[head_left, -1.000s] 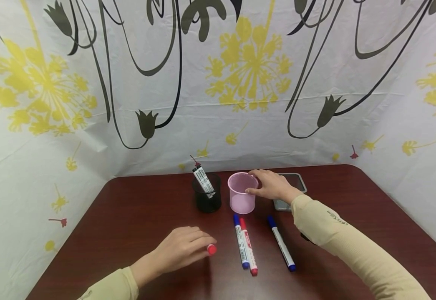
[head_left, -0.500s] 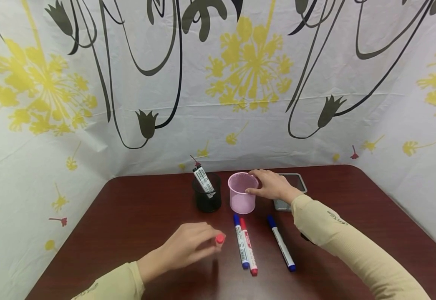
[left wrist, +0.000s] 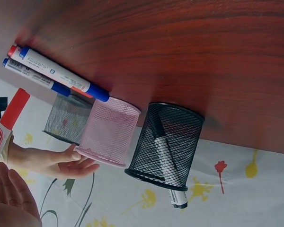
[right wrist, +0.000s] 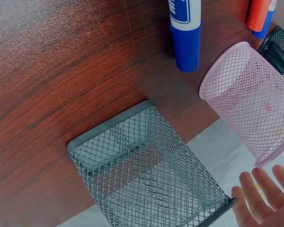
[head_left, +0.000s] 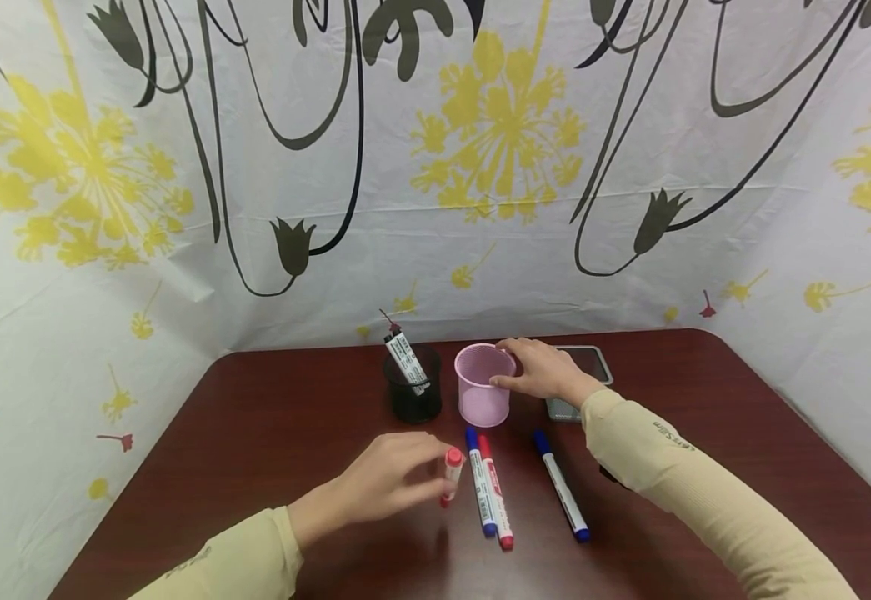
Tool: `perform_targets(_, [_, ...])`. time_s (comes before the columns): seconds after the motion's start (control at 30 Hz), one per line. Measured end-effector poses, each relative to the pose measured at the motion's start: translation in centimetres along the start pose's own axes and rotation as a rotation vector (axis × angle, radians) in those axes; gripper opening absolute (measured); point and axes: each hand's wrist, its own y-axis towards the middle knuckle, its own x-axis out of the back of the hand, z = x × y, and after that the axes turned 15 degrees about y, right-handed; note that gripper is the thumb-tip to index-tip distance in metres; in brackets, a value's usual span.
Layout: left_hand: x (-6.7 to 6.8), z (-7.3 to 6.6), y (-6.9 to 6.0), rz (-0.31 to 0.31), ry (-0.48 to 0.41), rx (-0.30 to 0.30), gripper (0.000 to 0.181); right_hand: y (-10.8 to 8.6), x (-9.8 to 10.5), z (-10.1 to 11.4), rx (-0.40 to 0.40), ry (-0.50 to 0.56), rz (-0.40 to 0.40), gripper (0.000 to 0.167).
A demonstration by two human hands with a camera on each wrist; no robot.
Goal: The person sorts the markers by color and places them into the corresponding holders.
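Note:
My left hand pinches a red-capped marker, held nearly upright with its cap up, left of the two markers lying side by side, one blue and one red. In the left wrist view the held marker shows at the left edge. Around the right side of the pink mesh cup, the thumb and fingers of my right hand grip its rim. The cup stands upright, and no marker shows in it. Fingers appear beside its rim in the right wrist view.
Left of the pink cup stands a black mesh cup with black-capped white markers leaning in it. A grey mesh holder is partly behind my right hand. Another blue marker lies on the dark red table. Patterned cloth hangs behind.
My left hand has moved right and slightly away from me with the red marker, whose body now shows below its cap. My right hand and the pink cup have stayed in place.

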Motion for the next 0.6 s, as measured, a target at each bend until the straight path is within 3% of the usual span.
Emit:
perform_targets(0.23, [-0.1,0.1,0.6,0.044,-0.05,0.062,0.025,-0.1,0.0,0.1,0.002,-0.001,-0.008,0.066])
perform_targets(0.6, [-0.2,0.7,1.5,0.009,-0.069,0.07,0.026,-0.1,0.0,0.2,-0.009,0.002,0.002,0.066])
